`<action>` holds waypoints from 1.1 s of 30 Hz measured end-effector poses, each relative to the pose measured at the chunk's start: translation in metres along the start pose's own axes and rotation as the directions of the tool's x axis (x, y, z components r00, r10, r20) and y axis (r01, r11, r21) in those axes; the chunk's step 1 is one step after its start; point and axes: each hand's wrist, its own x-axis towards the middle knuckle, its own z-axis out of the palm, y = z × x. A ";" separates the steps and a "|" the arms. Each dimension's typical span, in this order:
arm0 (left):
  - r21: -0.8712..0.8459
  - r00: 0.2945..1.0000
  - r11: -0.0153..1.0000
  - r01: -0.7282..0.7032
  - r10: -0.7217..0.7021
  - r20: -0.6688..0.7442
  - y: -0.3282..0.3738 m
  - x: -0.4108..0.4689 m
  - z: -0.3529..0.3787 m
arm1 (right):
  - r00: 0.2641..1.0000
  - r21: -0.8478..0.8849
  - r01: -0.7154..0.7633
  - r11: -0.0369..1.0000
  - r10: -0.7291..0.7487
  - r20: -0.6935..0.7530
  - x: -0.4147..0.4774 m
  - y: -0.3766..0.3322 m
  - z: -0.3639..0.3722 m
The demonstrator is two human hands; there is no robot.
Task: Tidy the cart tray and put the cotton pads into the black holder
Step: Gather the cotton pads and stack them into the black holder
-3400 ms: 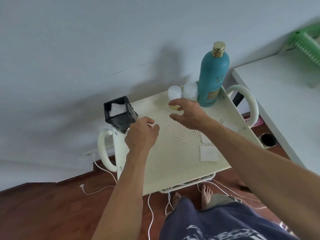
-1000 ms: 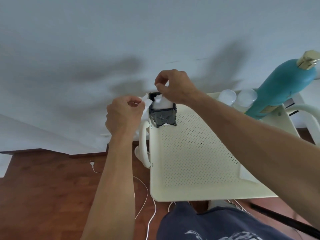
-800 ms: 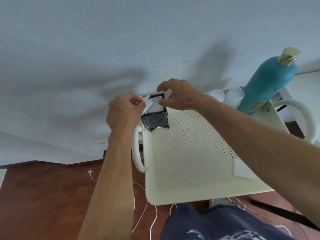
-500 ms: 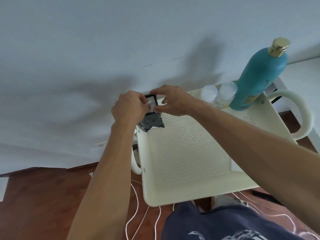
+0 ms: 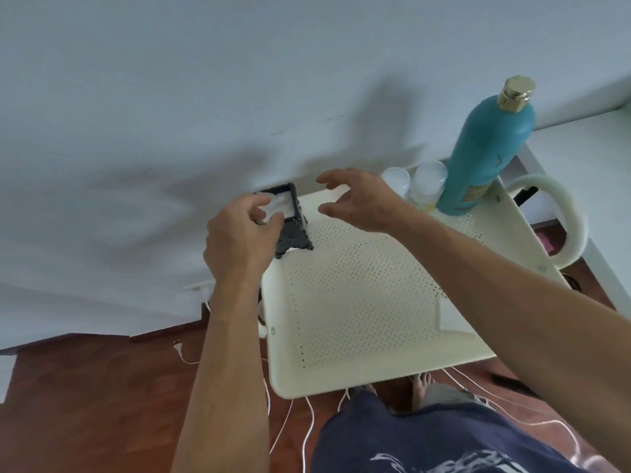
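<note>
We are standing over a dark wooden floor (image 5: 85, 387) with white cables (image 5: 309, 428) trailing across it, looking down past our dark shorts at a cream cart tray (image 5: 358, 302) pushed against a pale wall.

Nearest to us, on the tray's right front edge, one white cotton pad (image 5: 450, 316) is lying flat, partly hidden by our right forearm. We are judging that this one is left to collect; whether others are hiding under the arm we cannot tell. The rest of the perforated tray bed is looking bare.

Farther in, our left hand (image 5: 239, 240) is hovering at the near left side of the black holder (image 5: 292, 227), fingers curled over its rim and seemingly touching the pads; whether its grip is pinching anything we cannot tell. Our right hand (image 5: 362, 199) is floating just right of the holder with fingers spread and its grip released, empty.

The holder is standing upright at the tray's far left corner, a small square box with a flared, ornate base. Inside it, a stack of white cotton pads (image 5: 281, 204) is sitting near the rim, soft and slightly rumpled on top.

At the far right corner, a tall teal bottle (image 5: 485, 151) with a gold cap is standing beside two small clear-capped bottles (image 5: 413, 180), grouped neatly, so the job is looking nearly finished.
</note>
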 end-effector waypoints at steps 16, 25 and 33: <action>0.055 0.788 0.969 -0.241 0.162 0.594 0.048 -0.126 0.143 | 0.907 -0.259 -0.418 0.871 0.418 -0.058 -0.147 0.124 -0.062; 0.179 0.712 0.887 -0.427 0.207 0.671 0.062 -0.157 0.191 | 0.814 -0.538 -0.532 0.654 0.570 -0.111 -0.185 0.155 -0.051; 0.230 0.758 0.889 -0.396 0.175 0.629 0.057 -0.146 0.182 | 0.795 -0.489 -0.573 0.658 0.592 -0.134 -0.175 0.153 -0.048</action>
